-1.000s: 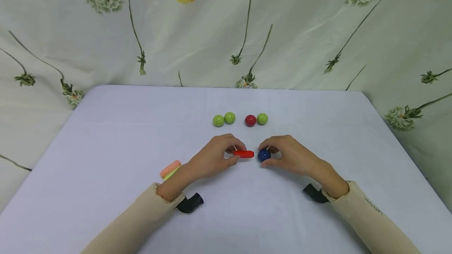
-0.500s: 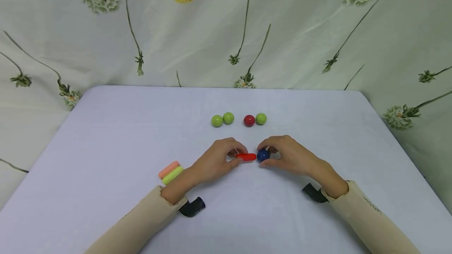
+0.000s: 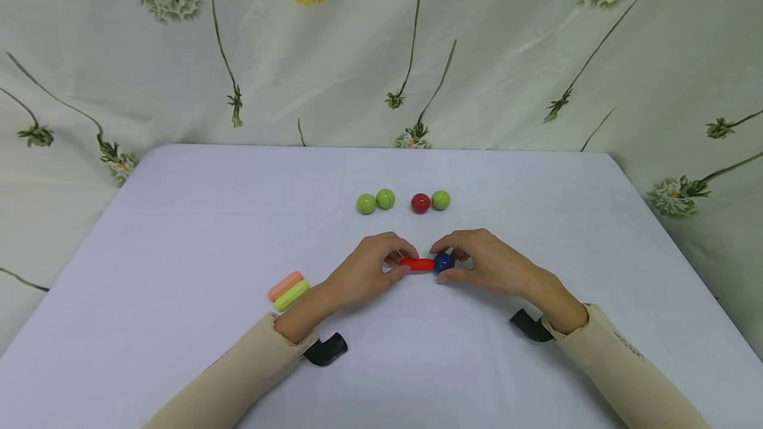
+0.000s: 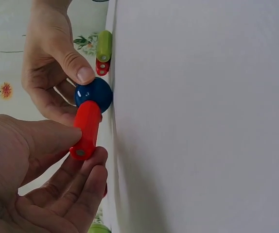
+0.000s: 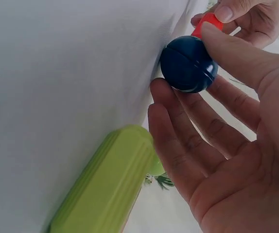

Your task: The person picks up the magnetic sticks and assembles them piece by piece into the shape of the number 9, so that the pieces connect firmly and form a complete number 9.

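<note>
Red stick met blue ball, end to side, over the middle of the table.
The left hand [image 3: 369, 265] pinched the red stick [image 3: 418, 265] between thumb and fingers; the right hand [image 3: 491, 260] pinched the blue ball [image 3: 444, 263] just to its right. The small gap between the two pieces a second earlier had gone, so the joining seemed to have reached contact, though whether they held together unaided could not be told. The red ball [image 3: 420, 204] sat farther off.
</note>
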A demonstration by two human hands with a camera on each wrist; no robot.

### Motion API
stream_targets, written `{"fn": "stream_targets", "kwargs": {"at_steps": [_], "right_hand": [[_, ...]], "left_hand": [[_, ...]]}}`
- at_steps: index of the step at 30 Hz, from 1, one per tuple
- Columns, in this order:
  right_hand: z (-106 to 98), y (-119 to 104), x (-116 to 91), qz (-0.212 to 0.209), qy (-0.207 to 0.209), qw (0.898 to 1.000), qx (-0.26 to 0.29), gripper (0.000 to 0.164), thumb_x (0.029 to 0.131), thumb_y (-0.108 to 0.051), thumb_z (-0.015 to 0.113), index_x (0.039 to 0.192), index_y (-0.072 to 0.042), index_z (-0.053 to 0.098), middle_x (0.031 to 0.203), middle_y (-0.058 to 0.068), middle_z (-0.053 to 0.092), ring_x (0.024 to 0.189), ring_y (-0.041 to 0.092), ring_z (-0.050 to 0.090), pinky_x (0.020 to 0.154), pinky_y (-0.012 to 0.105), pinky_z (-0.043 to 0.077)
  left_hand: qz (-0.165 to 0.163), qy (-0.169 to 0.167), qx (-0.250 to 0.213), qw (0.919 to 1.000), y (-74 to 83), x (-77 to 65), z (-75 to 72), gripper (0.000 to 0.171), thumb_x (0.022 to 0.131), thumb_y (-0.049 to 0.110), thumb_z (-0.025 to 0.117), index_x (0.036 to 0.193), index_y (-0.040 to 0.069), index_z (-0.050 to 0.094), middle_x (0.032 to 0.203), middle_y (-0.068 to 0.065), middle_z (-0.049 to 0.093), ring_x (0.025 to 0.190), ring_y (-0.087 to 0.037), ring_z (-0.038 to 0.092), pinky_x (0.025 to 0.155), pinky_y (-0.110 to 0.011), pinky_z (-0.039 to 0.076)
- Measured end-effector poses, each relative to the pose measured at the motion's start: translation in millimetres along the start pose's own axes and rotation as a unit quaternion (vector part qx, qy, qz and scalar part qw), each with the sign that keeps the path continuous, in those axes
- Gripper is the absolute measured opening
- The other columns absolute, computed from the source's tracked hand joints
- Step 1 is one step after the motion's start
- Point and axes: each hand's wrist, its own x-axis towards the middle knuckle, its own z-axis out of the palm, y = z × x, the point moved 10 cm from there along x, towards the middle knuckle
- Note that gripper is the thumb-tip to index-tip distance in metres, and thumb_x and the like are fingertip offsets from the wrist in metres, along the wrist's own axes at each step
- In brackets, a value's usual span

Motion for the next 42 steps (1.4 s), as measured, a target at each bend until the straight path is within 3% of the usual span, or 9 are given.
{"fn": "stream_targets", "kwargs": {"at_steps": [11, 21, 28, 37, 42], "right_hand": [[0, -4, 1, -0.023, 0.003, 1.000, -0.003, 0.028, 0.089, -0.023, 0.077, 0.116, -0.016, 0.072, 0.109, -0.007, 0.072, 0.091, 0.008, 0.065, 0.086, 0.034, 0.055], [0, -2, 2, -0.014, 0.000, 1.000, -0.005, 0.029, 0.089, -0.022, 0.078, 0.116, -0.015, 0.072, 0.109, -0.006, 0.072, 0.091, 0.008, 0.065, 0.087, 0.034, 0.055], [-1, -3, 1, -0.016, 0.003, 1.000, -0.008, 0.029, 0.088, -0.023, 0.078, 0.116, -0.015, 0.072, 0.108, -0.007, 0.071, 0.092, 0.008, 0.065, 0.087, 0.034, 0.055], [-1, -2, 1, -0.009, 0.004, 1.000, -0.010, 0.030, 0.088, -0.024, 0.079, 0.116, -0.016, 0.072, 0.108, -0.008, 0.071, 0.091, 0.007, 0.065, 0.087, 0.034, 0.054], [-1, -2, 1, -0.009, 0.004, 1.000, -0.009, 0.030, 0.087, -0.024, 0.079, 0.116, -0.016, 0.072, 0.107, -0.008, 0.071, 0.091, 0.007, 0.065, 0.086, 0.033, 0.054]], "left_hand": [[0.000, -0.001, 0.007, 1.0000, -2.0, -0.3, -3.6, 0.025, 0.092, 0.004, 0.068, 0.116, 0.008, 0.069, 0.109, -0.005, 0.068, 0.096, -0.016, 0.065, 0.091, -0.032, 0.055], [-0.003, 0.027, 0.015, 0.9995, -5.7, 0.4, -25.6, 0.023, 0.093, 0.007, 0.069, 0.116, 0.008, 0.069, 0.110, -0.005, 0.069, 0.095, -0.016, 0.065, 0.089, -0.033, 0.055], [0.002, 0.044, 0.000, 0.9990, -2.2, -1.0, -40.4, 0.024, 0.093, 0.007, 0.069, 0.117, 0.005, 0.069, 0.112, -0.010, 0.070, 0.097, -0.020, 0.066, 0.088, -0.036, 0.056], [-0.002, 0.070, -0.015, 0.9974, -8.9, 3.7, -60.8, 0.026, 0.092, 0.010, 0.070, 0.118, 0.005, 0.068, 0.114, -0.012, 0.069, 0.098, -0.021, 0.064, 0.084, -0.035, 0.056], [-0.036, 0.070, -0.020, 0.9967, -21.7, 7.7, -77.4, 0.031, 0.092, 0.012, 0.071, 0.122, 0.007, 0.067, 0.117, -0.015, 0.065, 0.100, -0.026, 0.060, 0.084, -0.037, 0.053]]}}
